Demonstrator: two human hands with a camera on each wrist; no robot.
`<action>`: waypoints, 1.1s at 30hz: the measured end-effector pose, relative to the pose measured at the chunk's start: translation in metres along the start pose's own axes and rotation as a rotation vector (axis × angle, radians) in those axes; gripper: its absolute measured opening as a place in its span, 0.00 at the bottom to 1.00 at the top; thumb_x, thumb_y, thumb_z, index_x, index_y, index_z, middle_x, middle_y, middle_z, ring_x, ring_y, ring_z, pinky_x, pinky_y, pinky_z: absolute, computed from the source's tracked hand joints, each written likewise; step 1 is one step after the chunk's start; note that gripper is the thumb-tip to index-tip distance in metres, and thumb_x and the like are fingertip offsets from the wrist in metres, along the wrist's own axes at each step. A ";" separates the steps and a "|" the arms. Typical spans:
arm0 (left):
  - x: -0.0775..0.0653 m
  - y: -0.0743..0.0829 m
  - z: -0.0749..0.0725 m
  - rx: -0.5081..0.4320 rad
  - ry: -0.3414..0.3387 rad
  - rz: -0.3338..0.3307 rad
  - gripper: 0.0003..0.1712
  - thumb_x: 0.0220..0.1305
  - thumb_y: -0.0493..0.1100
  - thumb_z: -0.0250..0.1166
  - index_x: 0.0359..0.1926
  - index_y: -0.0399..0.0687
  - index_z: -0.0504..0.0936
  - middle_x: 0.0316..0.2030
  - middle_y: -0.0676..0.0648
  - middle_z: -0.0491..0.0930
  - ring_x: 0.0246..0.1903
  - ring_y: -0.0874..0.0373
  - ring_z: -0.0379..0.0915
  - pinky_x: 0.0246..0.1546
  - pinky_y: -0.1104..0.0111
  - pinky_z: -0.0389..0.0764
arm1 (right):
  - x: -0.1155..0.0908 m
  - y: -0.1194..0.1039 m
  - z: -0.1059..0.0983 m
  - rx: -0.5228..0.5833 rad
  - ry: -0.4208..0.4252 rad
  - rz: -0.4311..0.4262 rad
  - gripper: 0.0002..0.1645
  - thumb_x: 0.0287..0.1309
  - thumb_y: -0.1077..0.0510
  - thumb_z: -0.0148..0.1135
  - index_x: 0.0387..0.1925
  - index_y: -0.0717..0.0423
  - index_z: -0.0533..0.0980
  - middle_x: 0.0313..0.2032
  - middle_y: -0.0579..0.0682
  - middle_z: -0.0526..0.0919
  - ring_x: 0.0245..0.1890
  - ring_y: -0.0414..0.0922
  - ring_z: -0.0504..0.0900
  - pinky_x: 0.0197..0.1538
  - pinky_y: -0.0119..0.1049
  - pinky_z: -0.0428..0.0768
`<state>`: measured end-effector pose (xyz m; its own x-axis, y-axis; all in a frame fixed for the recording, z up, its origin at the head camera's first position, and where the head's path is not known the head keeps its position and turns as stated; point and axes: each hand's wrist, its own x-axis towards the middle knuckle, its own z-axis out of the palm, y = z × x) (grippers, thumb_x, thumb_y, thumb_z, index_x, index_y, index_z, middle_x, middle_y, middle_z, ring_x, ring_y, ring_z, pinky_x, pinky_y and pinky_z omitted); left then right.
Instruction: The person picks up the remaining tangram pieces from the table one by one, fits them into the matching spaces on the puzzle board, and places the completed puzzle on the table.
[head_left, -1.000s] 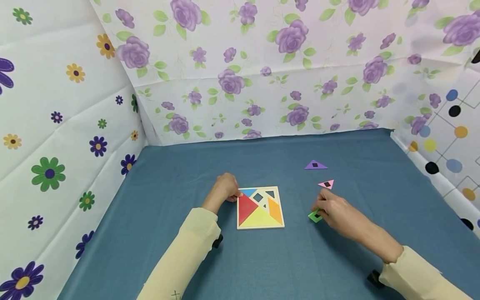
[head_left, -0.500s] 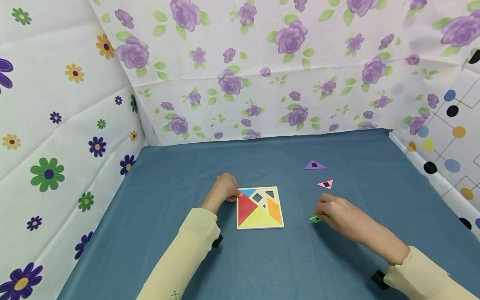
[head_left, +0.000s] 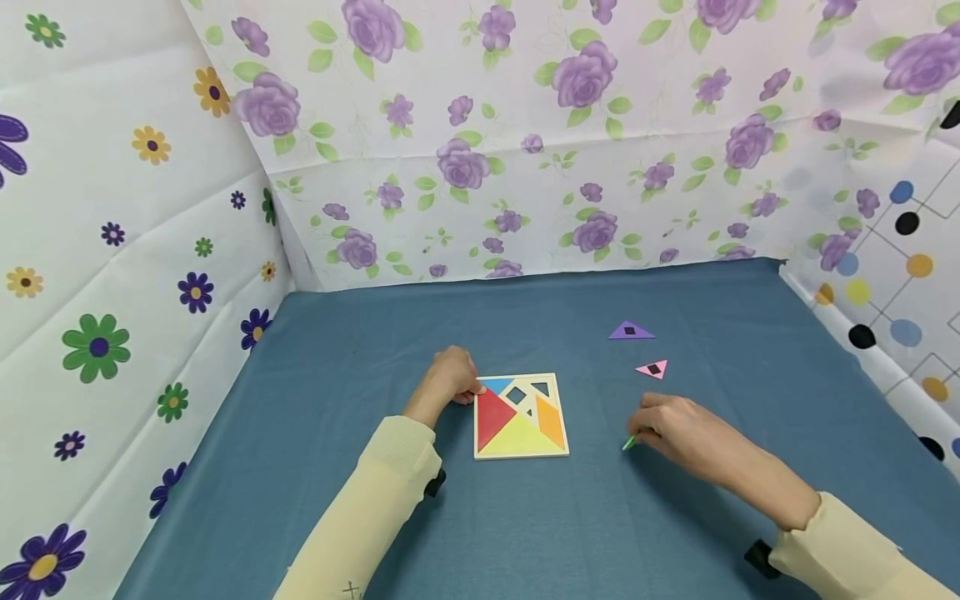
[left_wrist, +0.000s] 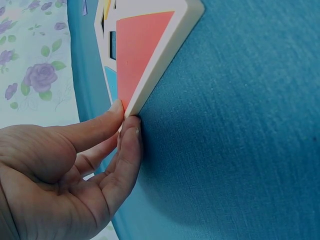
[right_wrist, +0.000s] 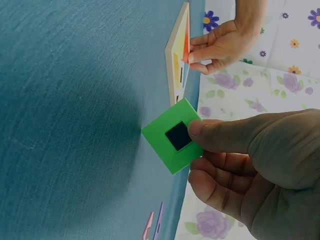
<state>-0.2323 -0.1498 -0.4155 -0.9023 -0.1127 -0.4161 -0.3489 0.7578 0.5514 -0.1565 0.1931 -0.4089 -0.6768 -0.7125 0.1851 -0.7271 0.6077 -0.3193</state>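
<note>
My left hand (head_left: 452, 375) pinches the upper left corner of a square tangram board (head_left: 521, 456), thumb on top and fingers along the edge in the left wrist view. Red (head_left: 492, 421), yellow (head_left: 522, 439), orange (head_left: 551, 423) and blue (head_left: 495, 384) pieces lie in its recesses; a square cutout and two triangular ones show bare. Right of the board, my right hand (head_left: 678, 429) pinches a green square piece (right_wrist: 159, 131) between thumb and fingers. The piece is tilted nearly on edge, its face with a black square patch turned toward the right wrist camera.
Behind the right hand, a pink triangle (head_left: 653, 369) and a purple triangle (head_left: 632, 332) lie flat on the blue cloth (head_left: 375, 333), each with a dark patch. Flower-patterned sheets (head_left: 465, 208) stand up at the back and left; a dotted sheet (head_left: 900, 292) stands on the right.
The green square has tilted from its face showing to nearly edge-on in the right hand, which has shifted slightly right and toward me. The left hand and board look unmoved.
</note>
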 end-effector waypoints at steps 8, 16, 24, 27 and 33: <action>-0.001 0.000 0.000 -0.003 -0.001 0.001 0.10 0.61 0.34 0.77 0.36 0.38 0.82 0.22 0.43 0.81 0.17 0.59 0.78 0.26 0.67 0.86 | 0.000 0.000 0.000 0.075 -0.039 -0.013 0.06 0.58 0.68 0.74 0.34 0.54 0.87 0.30 0.38 0.77 0.29 0.31 0.76 0.29 0.28 0.80; 0.000 0.000 -0.001 0.006 -0.010 0.005 0.10 0.61 0.34 0.77 0.37 0.38 0.82 0.23 0.44 0.81 0.18 0.58 0.79 0.27 0.67 0.86 | -0.002 0.001 0.001 0.066 -0.016 -0.014 0.09 0.59 0.72 0.71 0.33 0.55 0.87 0.29 0.38 0.78 0.29 0.31 0.74 0.28 0.28 0.79; -0.002 0.002 -0.002 0.017 -0.010 0.008 0.10 0.61 0.35 0.76 0.36 0.39 0.81 0.23 0.44 0.81 0.19 0.59 0.79 0.26 0.67 0.86 | -0.003 0.003 0.000 0.048 0.007 0.003 0.12 0.61 0.74 0.68 0.33 0.54 0.86 0.30 0.39 0.78 0.28 0.31 0.71 0.27 0.28 0.76; -0.002 0.002 -0.002 0.022 -0.012 0.007 0.10 0.62 0.35 0.76 0.37 0.38 0.82 0.24 0.44 0.81 0.19 0.58 0.80 0.27 0.67 0.86 | -0.003 0.003 0.000 0.039 0.014 0.025 0.11 0.60 0.74 0.68 0.36 0.56 0.85 0.30 0.40 0.79 0.28 0.31 0.71 0.27 0.28 0.76; -0.001 0.001 -0.001 0.015 -0.014 0.002 0.10 0.61 0.35 0.76 0.37 0.38 0.82 0.25 0.43 0.81 0.19 0.57 0.80 0.27 0.66 0.87 | -0.002 0.003 0.000 0.041 0.025 0.084 0.10 0.59 0.74 0.69 0.40 0.61 0.83 0.26 0.38 0.76 0.24 0.30 0.69 0.26 0.29 0.75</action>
<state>-0.2321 -0.1498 -0.4139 -0.8995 -0.1023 -0.4248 -0.3431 0.7673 0.5418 -0.1571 0.1962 -0.4099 -0.7382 -0.6505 0.1786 -0.6626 0.6496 -0.3728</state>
